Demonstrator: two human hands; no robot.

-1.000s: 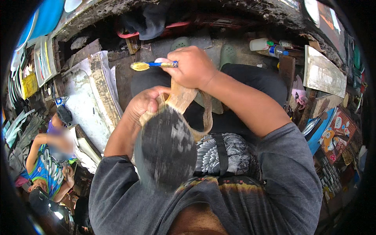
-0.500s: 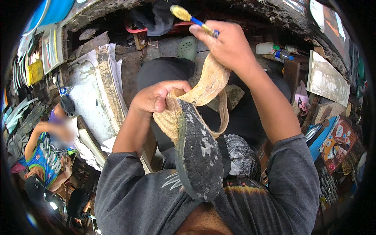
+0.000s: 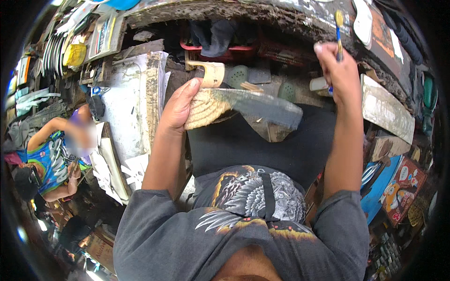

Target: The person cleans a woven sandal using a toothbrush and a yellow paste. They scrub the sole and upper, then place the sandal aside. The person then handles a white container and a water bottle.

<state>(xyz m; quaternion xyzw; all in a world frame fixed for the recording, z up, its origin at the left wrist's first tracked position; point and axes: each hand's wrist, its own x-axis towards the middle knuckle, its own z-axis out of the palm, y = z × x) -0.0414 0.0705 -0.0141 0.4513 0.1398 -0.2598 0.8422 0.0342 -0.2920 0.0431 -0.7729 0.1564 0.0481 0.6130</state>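
My left hand (image 3: pixel 180 105) grips a sandal (image 3: pixel 234 110) by its woven tan wedge edge. The dark rubber sole faces up and points right, held over my black-trousered lap. A tan strap (image 3: pixel 213 72) curls up behind the sandal. My right hand (image 3: pixel 340 70) is raised at the upper right, apart from the sandal. It holds a blue-handled brush (image 3: pixel 338 30) upright, yellowish glue-coated tip at the top.
A worn wooden bench edge (image 3: pixel 262 11) runs across the top. A red basket (image 3: pixel 220 49) and shoe parts lie under it. White boards (image 3: pixel 129 107) stand at my left, a grey block (image 3: pixel 386 114) at my right. Another person (image 3: pixel 51 154) sits at far left.
My right hand rose and swung right with the brush, away from the sandal. The left hand turned the sandal so its sole lies flatter, pointing right.
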